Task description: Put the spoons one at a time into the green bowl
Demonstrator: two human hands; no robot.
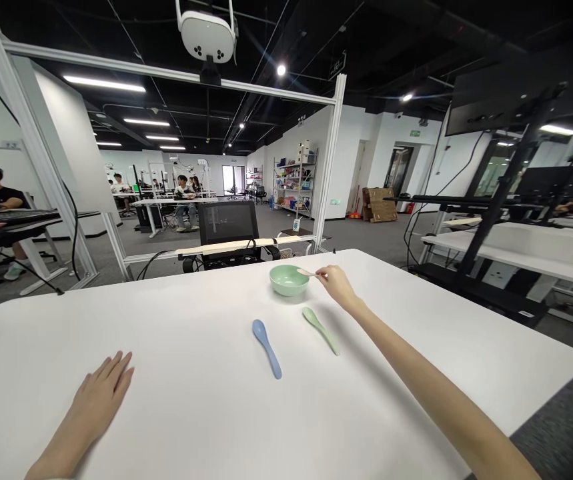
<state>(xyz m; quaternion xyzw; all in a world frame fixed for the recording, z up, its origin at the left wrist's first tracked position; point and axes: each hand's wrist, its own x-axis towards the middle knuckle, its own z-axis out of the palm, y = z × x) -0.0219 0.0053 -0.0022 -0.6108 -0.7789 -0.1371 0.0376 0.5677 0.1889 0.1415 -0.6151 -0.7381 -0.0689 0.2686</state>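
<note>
My right hand point(335, 283) reaches far across the white table point(176, 413) and pinches the handle of a pale spoon point(306, 271). The spoon's bowl end lies over the rim of a light green bowl point(289, 280). A blue spoon point(267, 347) and a green spoon point(321, 329) lie on the table between me and the bowl, both untouched. My left hand point(100, 395) rests flat on the table at the near left, fingers stretched out, holding nothing.
Beyond the table's far edge stand a black office chair point(228, 230) and a metal frame point(327, 160). A headset-like device point(207, 35) hangs overhead. Other people sit at desks at the left and in the background. A black stand point(496, 207) rises at the right.
</note>
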